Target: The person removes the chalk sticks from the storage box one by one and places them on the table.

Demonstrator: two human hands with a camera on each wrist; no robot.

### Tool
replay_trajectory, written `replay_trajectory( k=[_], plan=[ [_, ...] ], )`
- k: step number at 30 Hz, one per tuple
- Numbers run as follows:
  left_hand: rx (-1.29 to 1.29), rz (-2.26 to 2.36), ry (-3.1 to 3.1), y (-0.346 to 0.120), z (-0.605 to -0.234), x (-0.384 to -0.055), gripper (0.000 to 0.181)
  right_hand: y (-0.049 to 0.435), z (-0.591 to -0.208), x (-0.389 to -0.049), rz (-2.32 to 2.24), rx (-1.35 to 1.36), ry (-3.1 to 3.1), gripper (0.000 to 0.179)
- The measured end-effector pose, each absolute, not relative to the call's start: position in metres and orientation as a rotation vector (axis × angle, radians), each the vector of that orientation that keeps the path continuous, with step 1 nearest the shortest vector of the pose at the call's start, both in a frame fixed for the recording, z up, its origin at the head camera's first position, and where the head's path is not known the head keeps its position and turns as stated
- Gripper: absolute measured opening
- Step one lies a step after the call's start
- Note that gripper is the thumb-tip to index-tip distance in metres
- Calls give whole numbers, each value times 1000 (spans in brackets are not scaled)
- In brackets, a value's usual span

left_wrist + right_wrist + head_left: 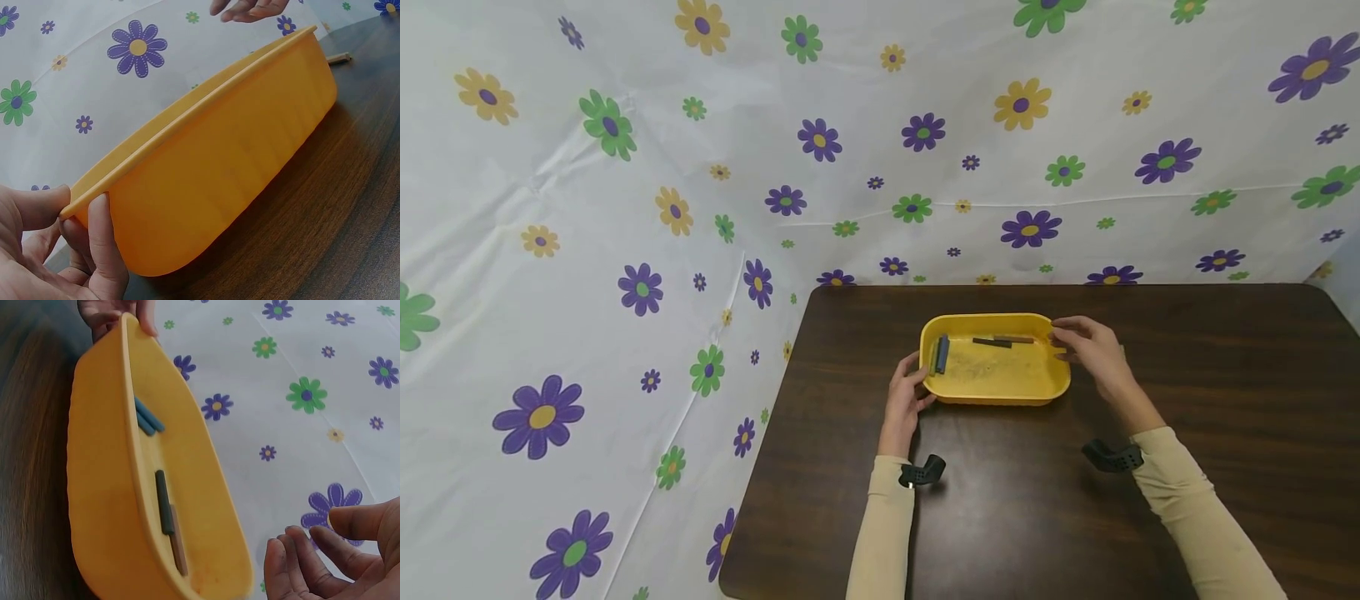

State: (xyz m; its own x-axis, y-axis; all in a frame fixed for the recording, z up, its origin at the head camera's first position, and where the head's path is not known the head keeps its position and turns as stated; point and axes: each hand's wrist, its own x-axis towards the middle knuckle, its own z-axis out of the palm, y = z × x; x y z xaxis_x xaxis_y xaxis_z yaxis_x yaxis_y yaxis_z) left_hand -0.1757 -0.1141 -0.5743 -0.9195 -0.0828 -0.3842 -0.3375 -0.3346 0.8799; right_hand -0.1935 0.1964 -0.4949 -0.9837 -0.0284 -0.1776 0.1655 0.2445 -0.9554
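Observation:
A yellow plastic tray [992, 387] with raised walls sits on the dark table. My left hand [904, 406] grips its left end; in the left wrist view the thumb and fingers [103, 244] pinch the rim. At the tray's right end is my right hand [1093, 354], fingers loosely bent and nothing between them; the right wrist view shows it apart from the rim. Inside the tray lie short crayon-like sticks: a blue stick [943, 354] beside an olive one [933, 357] at the left, and a black stick [992, 342] against a brown stick [178, 544].
Beyond the tray's far end, a thin tan stick [339, 58] lies on the brown wooden table [820, 467]. A white flowered sheet [865, 100] hangs behind the table and along its left side. Dark wrist mounts [922, 472] sit on both sleeves.

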Motion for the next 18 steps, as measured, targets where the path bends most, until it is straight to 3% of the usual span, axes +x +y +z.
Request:
replay_trajectory(
  k=[18],
  plan=[
    [-559,2386,1713,-114,-573,-174,43,147,-495,-198,-1849,1,2289,45]
  ],
)
